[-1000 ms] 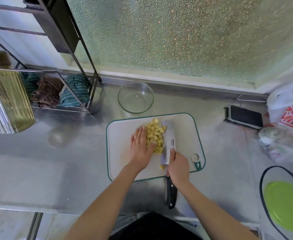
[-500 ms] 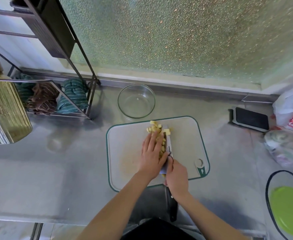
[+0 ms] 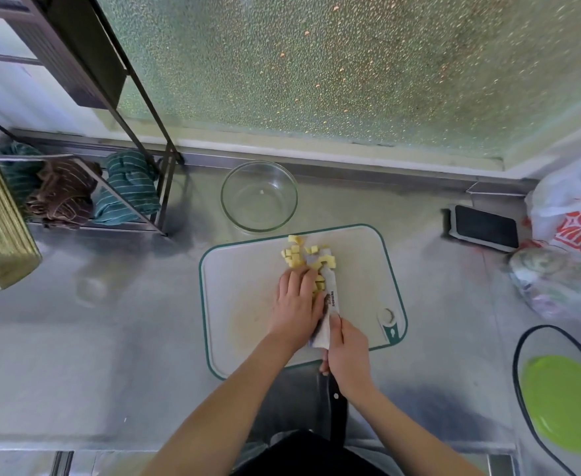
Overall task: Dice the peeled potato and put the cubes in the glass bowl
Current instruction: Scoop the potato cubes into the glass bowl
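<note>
Our two hands gather yellow potato cubes against a knife blade on the cutting board.

Our left hand [image 3: 296, 304] lies flat with fingers straight, pressing the potato cubes [image 3: 308, 261] toward the blade; our right hand [image 3: 345, 355], at about four o'clock from it, grips the knife [image 3: 330, 297] where blade meets black handle; the blade runs toward twelve o'clock, tilted, with cubes against it and more loose near the board's far edge; the white cutting board [image 3: 361, 269] with its green rim rests on the steel counter [image 3: 127, 338]; the glass bowl [image 3: 259, 196] sits just beyond the board at eleven o'clock, holding no cubes; at nine o'clock a wire rack [image 3: 138, 187] holds folded cloths; at three o'clock lie a phone [image 3: 485, 226] and plastic bags [image 3: 570, 214]; at five o'clock we see a green-lined bowl [image 3: 563, 407].
</note>
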Tool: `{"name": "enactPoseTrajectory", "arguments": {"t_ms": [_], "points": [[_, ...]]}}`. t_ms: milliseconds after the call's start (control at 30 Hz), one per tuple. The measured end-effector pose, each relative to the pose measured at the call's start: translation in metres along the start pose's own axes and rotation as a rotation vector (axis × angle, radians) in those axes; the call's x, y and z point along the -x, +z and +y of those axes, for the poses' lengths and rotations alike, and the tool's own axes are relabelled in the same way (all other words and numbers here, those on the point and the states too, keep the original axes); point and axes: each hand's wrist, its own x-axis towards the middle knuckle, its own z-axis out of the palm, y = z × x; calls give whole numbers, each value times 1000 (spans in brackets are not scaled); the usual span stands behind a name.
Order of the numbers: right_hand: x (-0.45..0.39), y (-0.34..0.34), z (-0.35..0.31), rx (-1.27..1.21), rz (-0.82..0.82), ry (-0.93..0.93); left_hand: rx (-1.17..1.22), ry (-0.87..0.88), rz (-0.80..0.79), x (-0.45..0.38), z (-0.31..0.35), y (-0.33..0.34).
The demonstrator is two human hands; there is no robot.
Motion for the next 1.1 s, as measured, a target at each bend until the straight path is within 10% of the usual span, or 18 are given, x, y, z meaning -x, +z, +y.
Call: {"name": "enactPoseTrajectory", "arguments": {"t_ms": [1100], "points": [[-10, 8, -71, -34, 19, -213, 42, 99, 406, -64, 9, -49]]}}
